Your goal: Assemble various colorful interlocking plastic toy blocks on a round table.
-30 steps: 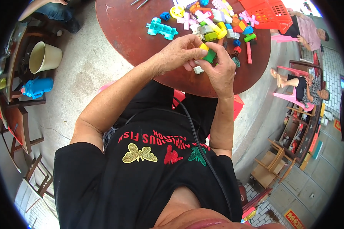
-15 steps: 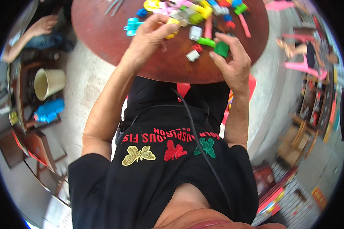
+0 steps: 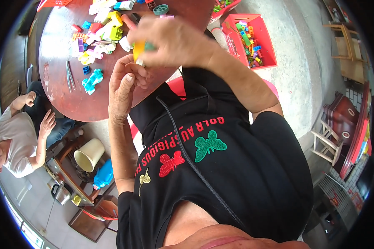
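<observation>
My right hand (image 3: 170, 43), smeared by motion, grips a yellow toy block (image 3: 139, 50) with a green block (image 3: 150, 46) against it. Just below, my left hand (image 3: 126, 81) has its fingers apart and slightly curled, with nothing plainly in them. Both hands are over the near edge of the round brown table (image 3: 112, 95). Beside my left hand lies a turquoise toy piece (image 3: 92, 81). A heap of coloured toy blocks (image 3: 108, 31) spreads farther off, including a lime block (image 3: 116, 33) and a small dark blue block (image 3: 86, 70).
Thin metal tweezers (image 3: 70, 76) lie on the table. A red basket (image 3: 271, 43) with loose blocks stands at the right. At the left sits another person (image 3: 23, 133) in a white shirt. A cream bucket (image 3: 89, 155) and a blue jug (image 3: 104, 175) are near them.
The view has swung right, bringing the basket in. My hands have come together; the yellow block has passed from my left hand to my right, beside the green block.
</observation>
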Tool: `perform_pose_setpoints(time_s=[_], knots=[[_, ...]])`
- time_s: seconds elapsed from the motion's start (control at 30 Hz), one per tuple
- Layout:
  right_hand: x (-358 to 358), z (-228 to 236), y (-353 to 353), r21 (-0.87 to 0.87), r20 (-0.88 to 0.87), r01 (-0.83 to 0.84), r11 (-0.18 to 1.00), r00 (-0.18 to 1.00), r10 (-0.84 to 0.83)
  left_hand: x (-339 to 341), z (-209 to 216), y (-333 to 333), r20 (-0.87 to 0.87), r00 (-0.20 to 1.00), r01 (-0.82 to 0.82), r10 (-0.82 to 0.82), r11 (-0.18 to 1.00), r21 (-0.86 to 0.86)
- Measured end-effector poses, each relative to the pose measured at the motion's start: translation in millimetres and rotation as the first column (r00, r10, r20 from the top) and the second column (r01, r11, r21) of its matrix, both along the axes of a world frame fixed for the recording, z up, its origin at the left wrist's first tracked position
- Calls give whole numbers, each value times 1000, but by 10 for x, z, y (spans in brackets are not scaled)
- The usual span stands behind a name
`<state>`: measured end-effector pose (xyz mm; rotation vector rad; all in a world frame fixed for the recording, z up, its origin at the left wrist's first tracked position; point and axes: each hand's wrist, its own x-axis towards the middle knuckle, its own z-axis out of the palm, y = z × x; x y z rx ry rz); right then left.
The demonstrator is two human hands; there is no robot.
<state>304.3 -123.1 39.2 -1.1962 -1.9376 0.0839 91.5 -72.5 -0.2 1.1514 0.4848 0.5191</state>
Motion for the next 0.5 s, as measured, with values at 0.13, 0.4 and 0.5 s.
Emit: perform_pose_setpoints(time_s=[0.13, 0.4, 0.5], knots=[[1059, 345, -67, -200, -36, 480, 854, 868, -496, 3, -21, 73, -49, 993, -103, 107, 992, 79], [3399, -1007, -1159, -294, 496, 934, 205, 332, -802, -256, -100, 349, -56, 909, -408, 412, 910, 69], [3588, -1241, -1784, -347, 635, 938, 3, 237, -735, -350, -125, 464, -108, 871, -475, 479, 878, 63]])
